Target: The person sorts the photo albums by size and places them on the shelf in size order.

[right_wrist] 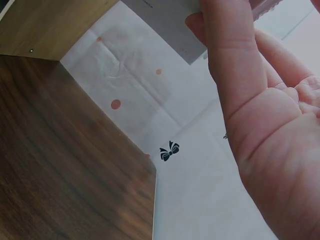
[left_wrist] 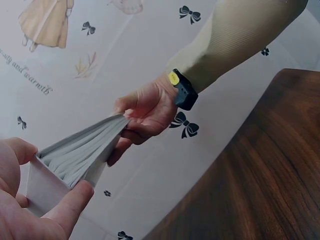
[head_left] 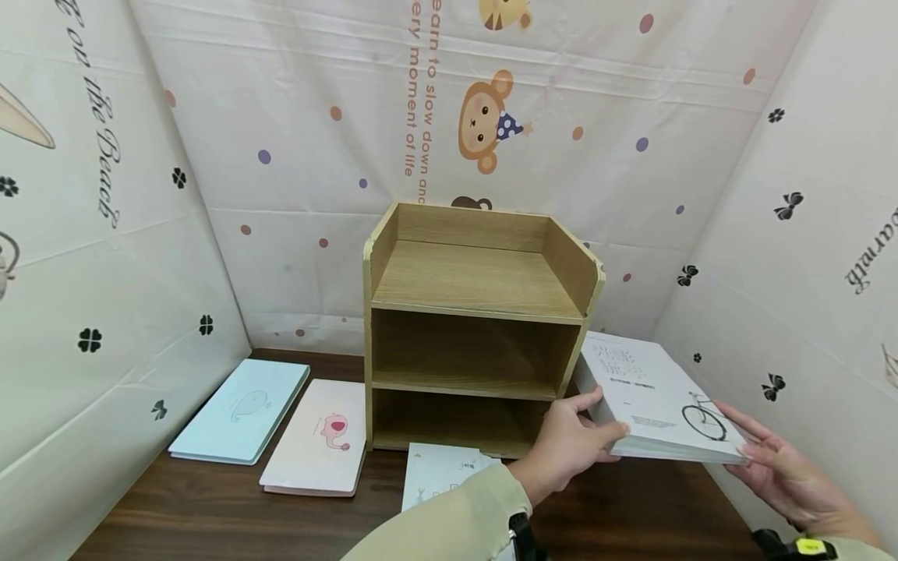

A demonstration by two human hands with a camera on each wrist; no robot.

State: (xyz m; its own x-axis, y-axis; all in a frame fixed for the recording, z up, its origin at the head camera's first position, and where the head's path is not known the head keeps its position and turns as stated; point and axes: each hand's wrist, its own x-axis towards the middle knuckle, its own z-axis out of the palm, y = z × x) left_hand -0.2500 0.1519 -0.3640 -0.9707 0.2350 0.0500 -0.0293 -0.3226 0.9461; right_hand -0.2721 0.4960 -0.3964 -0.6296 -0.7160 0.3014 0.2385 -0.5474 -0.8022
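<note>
A thick white notebook [head_left: 652, 397] with a bicycle drawing on its cover is held up right of the wooden shelf, overlapping its right side in the head view. My left hand [head_left: 568, 440] grips its left edge, thumb on the cover. At the right near corner, my right hand [head_left: 793, 475] pinches it. From the left wrist, loose-looking page edges of the notebook [left_wrist: 85, 155] show between its covers, with the right hand [left_wrist: 150, 110] at the far end. The right wrist view shows my right hand [right_wrist: 245, 90] close up and only a corner of the notebook [right_wrist: 167, 22].
The open wooden shelf [head_left: 477, 276] stands mid-table against a printed cloth backdrop. Left of it lie a light blue notebook [head_left: 245, 413] and a pale pink notebook [head_left: 319, 440] with an elephant. A white booklet [head_left: 442, 467] lies before it, partly behind my left sleeve.
</note>
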